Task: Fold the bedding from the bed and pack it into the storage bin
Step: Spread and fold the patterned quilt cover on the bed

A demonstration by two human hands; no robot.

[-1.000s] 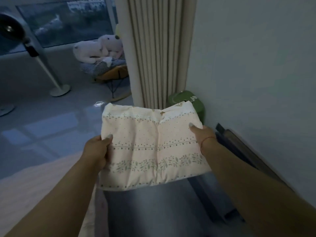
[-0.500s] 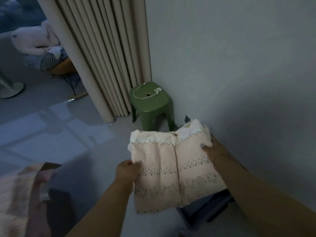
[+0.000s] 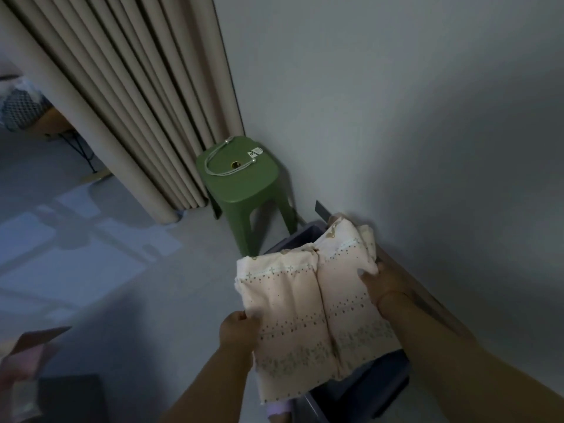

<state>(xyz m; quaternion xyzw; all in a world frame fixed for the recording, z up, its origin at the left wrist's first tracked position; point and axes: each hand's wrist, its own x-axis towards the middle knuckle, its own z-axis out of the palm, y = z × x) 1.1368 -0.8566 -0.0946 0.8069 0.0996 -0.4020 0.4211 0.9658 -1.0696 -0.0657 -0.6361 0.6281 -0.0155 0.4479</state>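
A folded pale pink quilt with dotted and leafy bands hangs between my two hands, low at the centre right. My left hand pinches its left edge, thumb on top. My right hand grips its right edge. Under the quilt stands a dark blue storage bin against the wall; the quilt hides most of its opening, and only its far rim and near corner show.
A green plastic stool with a white cord on its seat stands just beyond the bin, by the wall. Beige curtains hang to the floor on the left. Pink bedding shows at the lower left edge.
My view has swung right and downward. Both hands have carried the folded quilt lower, over the dark bin by the wall. The stool now appears closer.
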